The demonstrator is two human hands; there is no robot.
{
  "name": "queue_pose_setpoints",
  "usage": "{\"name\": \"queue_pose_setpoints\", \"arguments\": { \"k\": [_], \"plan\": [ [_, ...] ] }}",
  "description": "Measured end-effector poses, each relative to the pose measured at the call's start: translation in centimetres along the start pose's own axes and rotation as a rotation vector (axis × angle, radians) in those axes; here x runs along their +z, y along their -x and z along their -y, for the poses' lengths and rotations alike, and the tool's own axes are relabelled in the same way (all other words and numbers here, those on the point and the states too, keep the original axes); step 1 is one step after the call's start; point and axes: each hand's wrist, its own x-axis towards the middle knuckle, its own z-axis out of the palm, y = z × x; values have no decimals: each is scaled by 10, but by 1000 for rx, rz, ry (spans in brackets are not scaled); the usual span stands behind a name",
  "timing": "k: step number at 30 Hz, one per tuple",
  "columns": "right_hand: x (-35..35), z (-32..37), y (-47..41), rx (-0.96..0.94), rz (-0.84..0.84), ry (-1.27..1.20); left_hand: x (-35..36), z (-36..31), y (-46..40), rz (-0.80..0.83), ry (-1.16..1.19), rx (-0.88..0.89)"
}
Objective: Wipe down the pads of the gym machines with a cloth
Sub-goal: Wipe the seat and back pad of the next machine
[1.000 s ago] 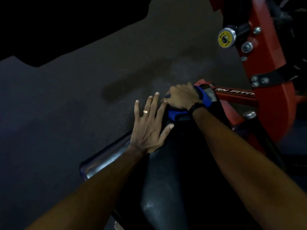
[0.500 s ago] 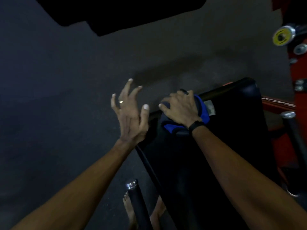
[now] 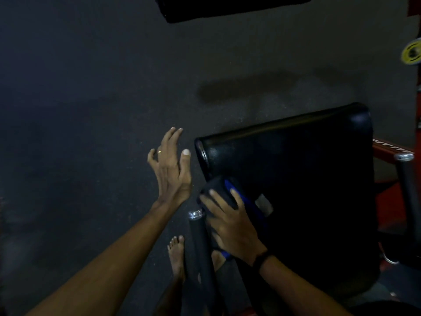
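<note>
The broad padded vinyl seat cushion (image 3: 296,179) is glossy black. The folded cloth (image 3: 230,190) on its near-left edge is dark with a bright blue border and a pale grey tag. The steel machine frame (image 3: 391,151) is red with white lettering; its round knob (image 3: 411,53) is yellow. The cylindrical handle grip (image 3: 200,242) is black with a silver cap. The speckled rubber floor (image 3: 91,110) is dark grey.

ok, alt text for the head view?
Right hand presses a blue cloth on the near left edge of a black pad. Left hand is open in the air beside it, above dark floor.
</note>
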Motion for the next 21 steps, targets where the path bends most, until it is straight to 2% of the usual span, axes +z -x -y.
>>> {"name": "queue_pose_setpoints", "arguments": {
  "k": [3, 5, 9, 11, 16, 18, 21],
  "plan": [
    [22, 23, 73, 20, 82, 89, 0, -6, 12, 48, 5, 2],
    [24, 29, 87, 21, 106, 110, -1, -5, 20, 107, -5, 24],
    [6, 10, 21, 41, -86, 46, -5, 1, 26, 207, -53, 104],
    [-8, -2, -31, 75, -159, 15, -7, 1, 22, 203, -67, 108],
    [-42, -26, -129, 158, -210, -16, -7, -7, 14, 159, -119, 123],
    [-44, -26, -133, 196, -224, -54, -5, -10, 12, 163, -128, 137],
    [-22, -8, -83, 257, -266, -67, 0, -13, 16, 196, -144, 185]
  ]
}}
